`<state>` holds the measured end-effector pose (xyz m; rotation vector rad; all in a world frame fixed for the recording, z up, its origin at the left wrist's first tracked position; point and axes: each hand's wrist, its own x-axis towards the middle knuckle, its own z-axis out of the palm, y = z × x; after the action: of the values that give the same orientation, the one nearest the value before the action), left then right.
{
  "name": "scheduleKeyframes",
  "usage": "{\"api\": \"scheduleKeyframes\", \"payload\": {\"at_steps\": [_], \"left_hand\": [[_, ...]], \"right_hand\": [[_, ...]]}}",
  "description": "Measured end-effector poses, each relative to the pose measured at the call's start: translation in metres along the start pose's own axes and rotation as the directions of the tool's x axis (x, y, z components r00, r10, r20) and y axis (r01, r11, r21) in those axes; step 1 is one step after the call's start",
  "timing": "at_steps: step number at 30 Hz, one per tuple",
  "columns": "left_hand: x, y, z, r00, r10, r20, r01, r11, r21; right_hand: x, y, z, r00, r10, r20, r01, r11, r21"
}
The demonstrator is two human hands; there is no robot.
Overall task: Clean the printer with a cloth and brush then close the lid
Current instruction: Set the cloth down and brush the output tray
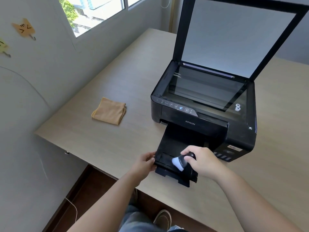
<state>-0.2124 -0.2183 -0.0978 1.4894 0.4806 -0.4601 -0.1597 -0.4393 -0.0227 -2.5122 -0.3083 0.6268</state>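
Observation:
A black Epson printer (207, 114) stands on the light wooden table (117, 91). Its scanner lid (237, 37) is raised upright, showing the glass (204, 87). The output tray (175, 148) is pulled out toward me, past the table's front edge. My left hand (145, 163) grips the tray's left front corner. My right hand (202, 161) holds a small black brush (181, 162), whose white bristles rest on the tray's front part. A folded orange cloth (109, 111) lies flat on the table, well to the left of the printer.
A white wall with cat-shaped hooks (25, 28) runs along the table's left side, and a window (93, 12) sits behind it. Below the table's front edge I see dark flooring, a white cable (73, 208), my jeans and a shoe (163, 218).

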Motion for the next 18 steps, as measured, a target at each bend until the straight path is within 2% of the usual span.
{"api": "scheduleKeyframes", "payload": {"at_steps": [3,5,9,12,14,18], "left_hand": [[0.002,-0.002,0.000,1.000,-0.004,-0.007,0.004,1.000,0.028],[0.002,-0.002,0.000,1.000,-0.003,-0.012,0.003,1.000,0.014],[0.002,-0.002,0.000,1.000,-0.004,-0.010,0.004,1.000,0.007],[0.006,-0.005,0.000,1.000,-0.001,-0.009,0.001,1.000,0.015],[0.007,-0.007,-0.001,1.000,0.003,-0.008,-0.003,1.000,0.002],[0.007,-0.007,-0.002,1.000,0.012,-0.007,-0.012,1.000,0.001]], "right_hand": [[0.002,0.006,-0.001,0.998,0.040,0.039,-0.034,0.992,-0.124],[0.008,0.001,0.010,0.999,0.008,0.033,-0.001,0.980,-0.198],[0.020,-0.022,0.030,0.994,-0.106,-0.017,0.103,0.985,-0.138],[0.018,-0.032,0.030,0.979,-0.149,0.137,0.161,0.984,-0.075],[0.012,-0.026,0.017,0.974,-0.124,0.189,0.145,0.985,-0.099],[0.006,0.003,-0.004,0.997,0.053,0.051,-0.037,0.961,-0.273]]}}
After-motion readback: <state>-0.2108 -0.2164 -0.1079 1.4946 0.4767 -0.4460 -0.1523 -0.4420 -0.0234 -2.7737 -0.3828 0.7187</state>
